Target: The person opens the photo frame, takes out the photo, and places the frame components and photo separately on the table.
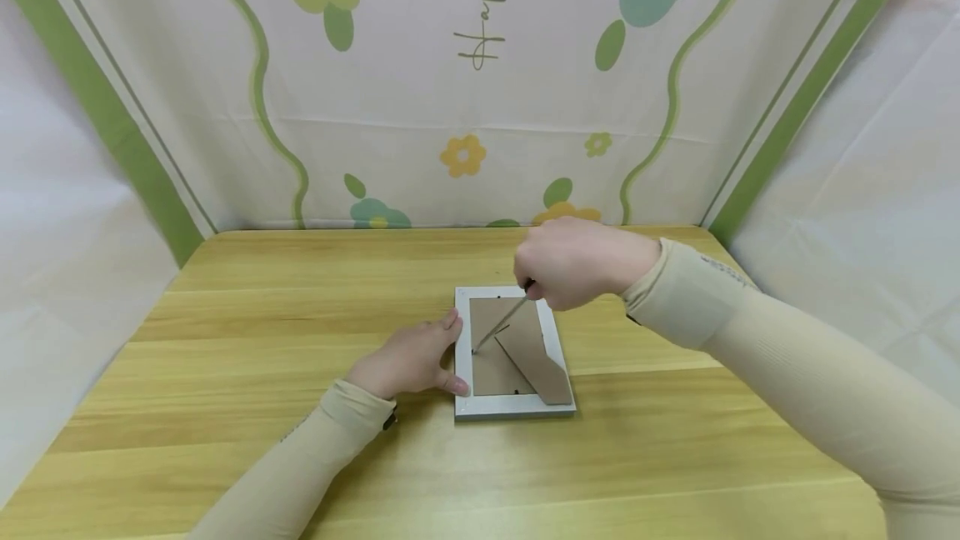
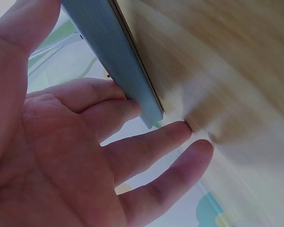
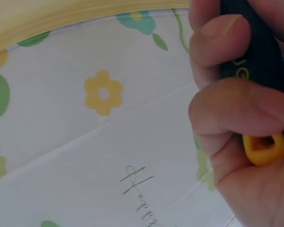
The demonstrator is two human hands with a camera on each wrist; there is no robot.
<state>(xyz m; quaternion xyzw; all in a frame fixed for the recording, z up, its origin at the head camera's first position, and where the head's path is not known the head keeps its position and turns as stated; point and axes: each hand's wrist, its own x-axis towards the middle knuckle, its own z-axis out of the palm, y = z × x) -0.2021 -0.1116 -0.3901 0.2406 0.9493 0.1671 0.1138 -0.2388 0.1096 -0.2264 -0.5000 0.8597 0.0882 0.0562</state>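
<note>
A picture frame lies face down on the wooden table, its white border around a brown backing board. The board carries a fold-out stand and small dark tabs along its edges. My right hand grips the black handle of a screwdriver, which has a yellow end loop. Its metal shaft slants down to the left, with the tip at the tab on the board's left edge. My left hand rests against the frame's left side, thumb and fingertips on the edge, other fingers extended near the tabletop.
The wooden table spreads out around the frame on all sides. Behind it hangs a white cloth printed with flowers and lettering, and pale cloth sides stand at left and right. Beige sleeves cover both forearms.
</note>
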